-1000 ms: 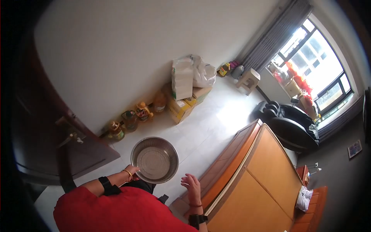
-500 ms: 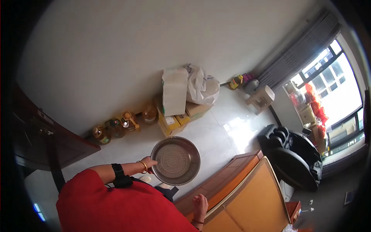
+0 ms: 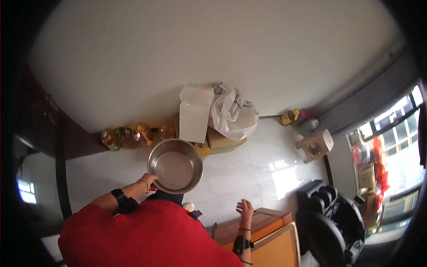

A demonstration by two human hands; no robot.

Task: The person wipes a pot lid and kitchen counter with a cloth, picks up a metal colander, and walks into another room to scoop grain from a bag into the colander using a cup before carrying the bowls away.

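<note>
A round stainless steel basin (image 3: 176,168) hangs tilted over the floor in front of me, with nothing inside it. My left hand (image 3: 150,180) is closed on its near-left rim, thumb over the edge; the fingers underneath are mostly hidden. Out to the right, my right hand (image 3: 244,211) is empty with fingers apart, above the near end of an orange-topped wooden piece of furniture (image 3: 275,244). Just beyond the basin are a white upright carton or panel (image 3: 195,115) and a cardboard box (image 3: 227,143).
Along the wall stand several bottles of yellow oil (image 3: 133,137). A white plastic bag (image 3: 233,118) rests on the boxes. Farther right are a beige stool (image 3: 316,144) and a bulky black chair (image 3: 331,222). Left is a dark wooden door (image 3: 82,133).
My view has turned toward the right and closer to the wall items. The basin has moved left and up with my left hand. My right hand has risen and its fingers have spread.
</note>
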